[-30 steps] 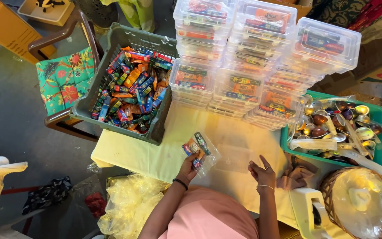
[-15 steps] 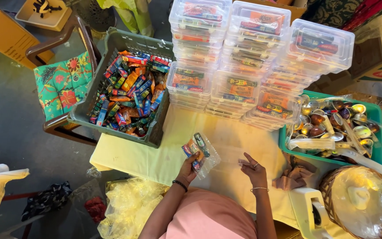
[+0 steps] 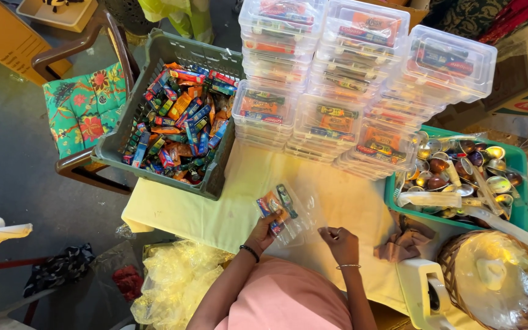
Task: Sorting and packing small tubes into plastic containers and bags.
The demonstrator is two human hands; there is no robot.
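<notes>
My left hand [image 3: 265, 230] holds a small clear plastic bag [image 3: 282, 211] with a few wrapped candies inside, just above the pale yellow tablecloth [image 3: 227, 214]. My right hand [image 3: 340, 242] is beside it, fingers pinched on the bag's right edge. A dark bracelet is on my left wrist and a thin bangle on my right. A grey crate [image 3: 126, 143] full of colourful wrapped sweets sits to the upper left of my hands.
Stacks of clear lidded boxes [image 3: 362, 73] with sweets fill the table's far side. A green tray [image 3: 516, 160] of foil-wrapped items is at right, a wicker basket [image 3: 493, 281] and white plastic jug [image 3: 423, 287] below it. A chair with floral cushion [image 3: 84, 107] stands left; crumpled yellow plastic [image 3: 175, 281] lies below.
My right hand has closed from spread fingers and moved left to the bag's edge. My left hand keeps hold of the bag in about the same place.
</notes>
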